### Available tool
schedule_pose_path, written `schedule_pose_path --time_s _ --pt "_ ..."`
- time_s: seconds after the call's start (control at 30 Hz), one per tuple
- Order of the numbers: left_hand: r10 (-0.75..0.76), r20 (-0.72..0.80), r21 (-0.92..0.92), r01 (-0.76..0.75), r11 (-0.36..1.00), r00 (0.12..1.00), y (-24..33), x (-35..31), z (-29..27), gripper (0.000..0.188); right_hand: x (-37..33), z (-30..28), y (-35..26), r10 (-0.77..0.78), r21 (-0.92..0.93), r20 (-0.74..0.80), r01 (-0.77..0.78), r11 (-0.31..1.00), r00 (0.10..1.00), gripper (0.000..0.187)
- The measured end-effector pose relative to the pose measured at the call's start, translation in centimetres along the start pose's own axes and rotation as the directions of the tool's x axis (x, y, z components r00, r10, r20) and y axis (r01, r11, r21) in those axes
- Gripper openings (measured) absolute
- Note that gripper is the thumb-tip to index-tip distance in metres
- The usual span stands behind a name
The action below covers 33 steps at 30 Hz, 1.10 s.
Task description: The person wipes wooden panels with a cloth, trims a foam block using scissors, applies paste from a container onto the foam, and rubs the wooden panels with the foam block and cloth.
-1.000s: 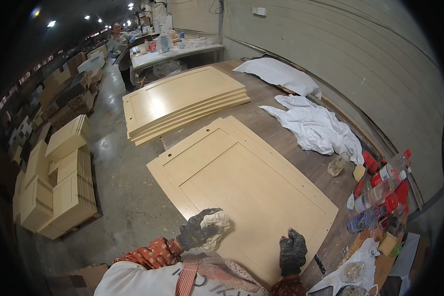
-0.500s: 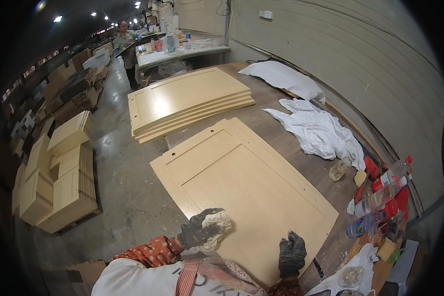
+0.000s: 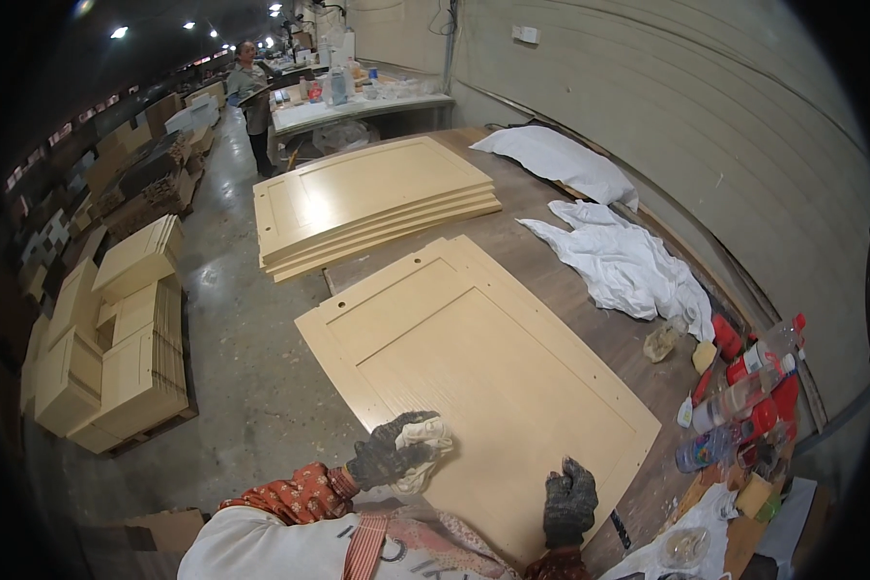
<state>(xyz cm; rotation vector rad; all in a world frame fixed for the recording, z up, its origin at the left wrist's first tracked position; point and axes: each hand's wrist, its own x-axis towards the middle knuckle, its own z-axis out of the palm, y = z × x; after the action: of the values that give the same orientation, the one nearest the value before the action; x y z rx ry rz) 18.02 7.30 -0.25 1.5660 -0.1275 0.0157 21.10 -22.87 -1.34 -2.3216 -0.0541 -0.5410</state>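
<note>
A pale yellow panel (image 3: 512,387) with a grooved frame and small holes lies flat on the brown worktable in front of me. At its near left edge, my left hand (image 3: 385,456), in a dark grey glove, is closed around a crumpled off-white cloth (image 3: 430,454). My right hand (image 3: 570,505), also in a dark glove, rests over the panel's near right part with its fingers curled. Whatever it may hold is hidden. Bare panel surface lies between the two hands.
Several similar panels (image 3: 377,198) are stacked beyond mine. White cloth (image 3: 628,261), plastic bottles (image 3: 735,401) and a yellowish sponge (image 3: 705,357) line the right side. More panels (image 3: 135,358) stand on a pallet at left. A person (image 3: 251,101) stands behind, near another table (image 3: 358,111).
My hands keep nearly the same places, the left still gripping the cloth. The whole view has shifted very slightly. The person at the back has moved their arms a little.
</note>
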Motion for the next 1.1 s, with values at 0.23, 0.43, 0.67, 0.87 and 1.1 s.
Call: schedule_pose_path --time_s 0.23,0.43,0.67,0.87,1.1 --pt "0.008 0.027 -0.078 -0.006 0.997 1.0 -0.2 -0.1 -0.1 0.05 0.0 -0.2 -0.4 0.049 0.047 0.024 -0.05 0.998 0.999 0.025" --pt "0.02 0.026 -0.114 -0.017 0.993 0.999 -0.7 -0.1 -0.1 0.053 0.0 -0.1 -0.3 0.032 0.013 0.016 -0.032 0.999 0.999 0.024" --pt "0.01 -0.002 0.053 -0.01 0.999 1.0 -0.9 0.0 -0.3 0.053 -0.1 0.0 -0.1 0.037 0.032 0.009 -0.037 0.999 0.999 0.025" --pt "-0.02 0.002 -0.021 0.02 1.0 1.0 -0.5 -0.3 -0.1 0.052 -0.1 0.0 -0.2 0.035 0.025 0.014 -0.036 0.999 0.999 0.026" --pt "0.014 -0.002 -0.089 -0.014 0.996 1.0 -0.9 -0.1 -0.1 0.05 0.1 -0.6 -1.2 0.114 0.081 0.053 -0.119 0.99 0.992 0.026"
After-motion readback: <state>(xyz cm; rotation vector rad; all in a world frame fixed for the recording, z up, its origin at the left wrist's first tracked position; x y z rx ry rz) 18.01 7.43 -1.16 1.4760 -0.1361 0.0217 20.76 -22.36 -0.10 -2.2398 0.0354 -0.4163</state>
